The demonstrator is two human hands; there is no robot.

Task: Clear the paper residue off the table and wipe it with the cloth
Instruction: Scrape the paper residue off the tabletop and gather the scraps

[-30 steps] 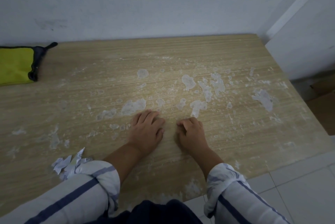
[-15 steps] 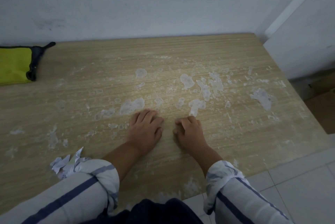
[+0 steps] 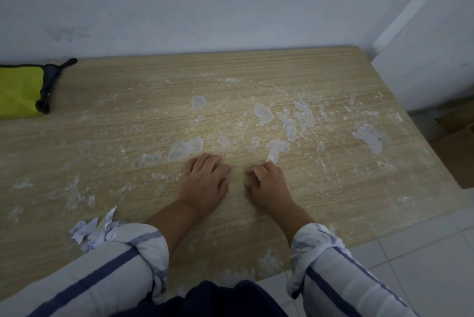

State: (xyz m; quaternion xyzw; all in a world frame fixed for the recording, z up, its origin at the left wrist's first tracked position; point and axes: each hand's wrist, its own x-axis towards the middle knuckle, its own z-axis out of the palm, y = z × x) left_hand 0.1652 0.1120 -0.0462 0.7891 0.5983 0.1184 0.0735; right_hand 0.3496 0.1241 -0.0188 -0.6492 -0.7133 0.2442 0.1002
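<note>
White paper residue is stuck in patches across the wooden table (image 3: pixel 128 116), with larger patches (image 3: pixel 186 148) (image 3: pixel 263 113) (image 3: pixel 369 137) beyond my hands. My left hand (image 3: pixel 205 183) rests palm down on the table, fingers relaxed, its fingertips at the edge of one patch. My right hand (image 3: pixel 266 183) has its fingers curled, tips on the wood just below a small patch (image 3: pixel 275 148); I see nothing held in it. The yellow cloth (image 3: pixel 20 91) with dark trim lies at the far left edge, well away from both hands.
A small pile of torn white paper scraps (image 3: pixel 95 229) lies near the front edge by my left sleeve. A white wall borders the table's far side. Tiled floor (image 3: pixel 423 252) and a cardboard box (image 3: pixel 459 152) lie to the right.
Both hands stay almost where they were, the right fingers still curled against the wood. Only the view has shifted slightly.
</note>
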